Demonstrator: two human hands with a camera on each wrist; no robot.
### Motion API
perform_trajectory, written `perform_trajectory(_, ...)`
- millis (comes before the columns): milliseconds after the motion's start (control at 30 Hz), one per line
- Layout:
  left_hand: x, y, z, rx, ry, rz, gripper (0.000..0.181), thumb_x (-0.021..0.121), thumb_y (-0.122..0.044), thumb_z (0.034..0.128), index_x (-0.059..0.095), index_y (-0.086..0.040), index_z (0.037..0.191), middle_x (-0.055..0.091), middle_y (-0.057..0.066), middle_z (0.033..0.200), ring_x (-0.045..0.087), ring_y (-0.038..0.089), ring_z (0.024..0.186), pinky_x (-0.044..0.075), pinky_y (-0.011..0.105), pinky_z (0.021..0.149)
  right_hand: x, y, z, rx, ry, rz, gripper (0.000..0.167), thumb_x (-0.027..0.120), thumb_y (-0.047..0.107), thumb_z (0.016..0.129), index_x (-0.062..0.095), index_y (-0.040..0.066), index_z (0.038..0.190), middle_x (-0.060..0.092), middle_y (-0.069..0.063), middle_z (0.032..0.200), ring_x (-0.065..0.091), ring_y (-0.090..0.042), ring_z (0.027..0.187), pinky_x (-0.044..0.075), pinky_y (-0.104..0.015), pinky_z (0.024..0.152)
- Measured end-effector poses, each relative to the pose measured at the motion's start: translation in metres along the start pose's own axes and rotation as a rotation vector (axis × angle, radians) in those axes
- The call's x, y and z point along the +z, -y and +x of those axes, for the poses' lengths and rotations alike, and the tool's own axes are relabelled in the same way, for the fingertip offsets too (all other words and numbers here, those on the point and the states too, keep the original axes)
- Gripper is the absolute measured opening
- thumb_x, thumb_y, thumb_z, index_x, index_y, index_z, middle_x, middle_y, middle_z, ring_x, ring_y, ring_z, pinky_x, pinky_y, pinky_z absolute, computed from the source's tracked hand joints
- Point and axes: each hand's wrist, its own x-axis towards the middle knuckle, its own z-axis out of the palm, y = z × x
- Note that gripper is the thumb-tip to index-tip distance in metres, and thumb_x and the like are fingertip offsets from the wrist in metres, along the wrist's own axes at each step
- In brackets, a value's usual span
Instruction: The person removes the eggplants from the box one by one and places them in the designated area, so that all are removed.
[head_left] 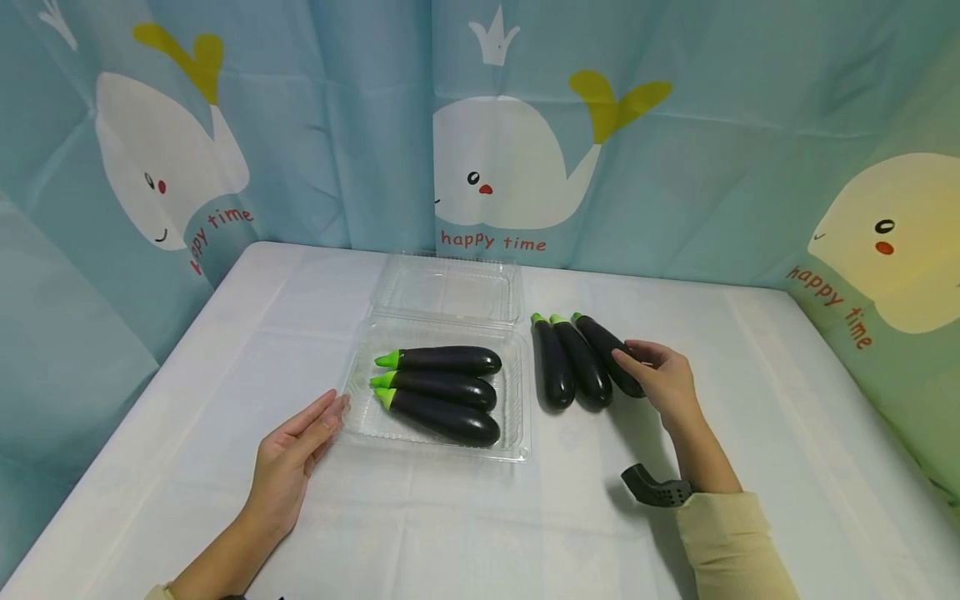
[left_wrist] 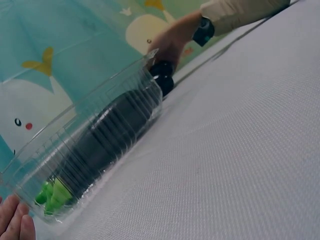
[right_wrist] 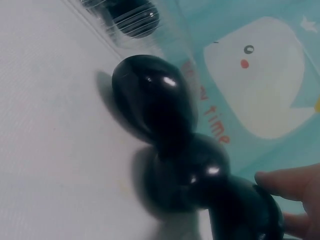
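Observation:
A clear plastic container (head_left: 513, 433) lies with three dark eggplants (head_left: 450, 387) side by side in it, green stems to the left. My left hand (head_left: 288, 462) touches its left edge with fairly straight fingers; in the left wrist view the fingertips (left_wrist: 15, 217) are at the container's (left_wrist: 65, 117) corner. Right of the container, three more eggplants (head_left: 555, 367) lie close together, stems pointing away. My right hand (head_left: 663, 383) pinches the rightmost eggplant (head_left: 603, 346) near its thick end. The right wrist view shows this eggplant (right_wrist: 245, 212) beside the thumb and finger, their contact partly hidden.
The container's clear lid (head_left: 450, 287) lies folded back behind it, near the table's far edge. A white cloth covers the table (head_left: 420, 525). Behind it hangs a blue curtain (head_left: 375, 125) with whale prints. A black band (head_left: 660, 492) is on my right wrist.

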Motion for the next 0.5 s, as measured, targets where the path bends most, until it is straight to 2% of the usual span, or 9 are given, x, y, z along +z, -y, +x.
perform_trajectory(200, -0.0003, 0.0007, 0.0001, 0.010, 0.010, -0.007, 0.050, 0.052, -0.005, 0.0935, 0.031, 0.016, 0.133, 0.060, -0.002, 0.119, 0.052, 0.008, 0.113, 0.041, 0.020, 0.091, 0.0042, -0.0127, 0.0059, -0.021, 0.004, 0.009, 0.063, 0.067, 0.043, 0.081, 0.054, -0.003, 0.123, 0.055, -0.020, 0.118, 0.053, -0.022, 0.100, 0.046, -0.017, 0.071)
perform_trajectory(400, -0.0005, 0.0008, 0.0003, 0.012, 0.011, -0.007, 0.049, 0.052, -0.005, 0.0935, 0.032, 0.016, 0.133, 0.060, -0.001, 0.119, 0.052, 0.008, 0.113, 0.041, 0.020, 0.091, 0.0053, -0.0048, 0.0008, -0.028, 0.037, -0.001, 0.058, 0.064, 0.033, 0.086, 0.049, -0.008, 0.125, 0.050, -0.026, 0.123, 0.050, -0.032, 0.108, 0.044, -0.019, 0.074)
perform_trajectory(500, -0.0005, 0.0008, 0.0003, 0.012, 0.008, -0.010, 0.049, 0.053, -0.005, 0.0933, 0.032, 0.016, 0.133, 0.060, -0.001, 0.118, 0.052, 0.009, 0.113, 0.041, 0.020, 0.091, 0.0046, -0.0033, -0.0003, -0.027, 0.046, -0.019, 0.058, 0.063, 0.031, 0.087, 0.047, -0.008, 0.127, 0.050, -0.028, 0.123, 0.050, -0.035, 0.110, 0.047, -0.025, 0.080)
